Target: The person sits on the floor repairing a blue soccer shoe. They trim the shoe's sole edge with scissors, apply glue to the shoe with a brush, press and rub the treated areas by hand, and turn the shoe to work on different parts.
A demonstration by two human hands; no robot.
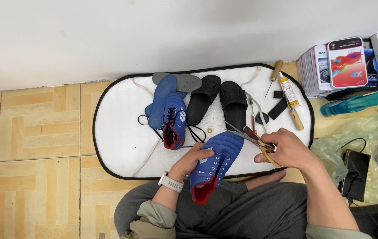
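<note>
The blue lace-up sports shoe with red lining rests on the lap, left hand wrapped around its side, right hand squeezing yellow-handled scissors just right; snip slowly, away from fingers, near the white mat.

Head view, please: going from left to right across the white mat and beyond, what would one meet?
Blue shoe with black laces → left black slide sandal → right black slide sandal → glue tube → stack of small boxes → teal bottle.
</note>
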